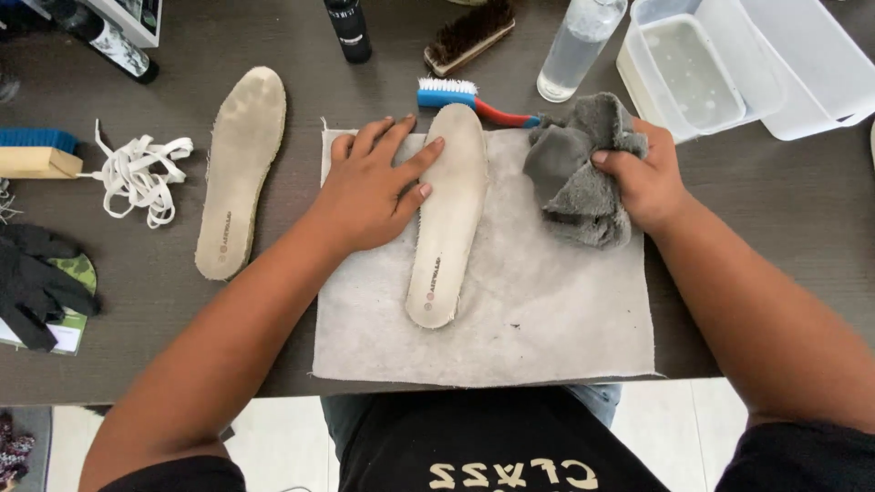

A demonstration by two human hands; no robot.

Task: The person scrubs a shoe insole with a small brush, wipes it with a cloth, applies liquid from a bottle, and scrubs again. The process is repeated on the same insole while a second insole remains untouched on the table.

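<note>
A cream shoe insole (448, 219) lies lengthwise on a pale grey cloth mat (510, 319) spread at the table's near edge. My left hand (374, 187) rests flat on the mat with fingers apart, its fingertips touching the insole's left edge. To the right of the insole my right hand (649, 178) grips a crumpled grey microfibre cloth (579, 173), bunched just off the insole's toe end. A second cream insole (237, 169) lies on the bare dark table to the left.
A blue and red brush (465, 96) lies behind the mat. Further back stand a brown bristle brush (469, 35), a dark bottle (348, 29), a clear water bottle (579, 46) and clear tubs (720, 64) with water. White laces (137, 173), a blue-topped block (36, 153) and black gloves (32, 273) lie left.
</note>
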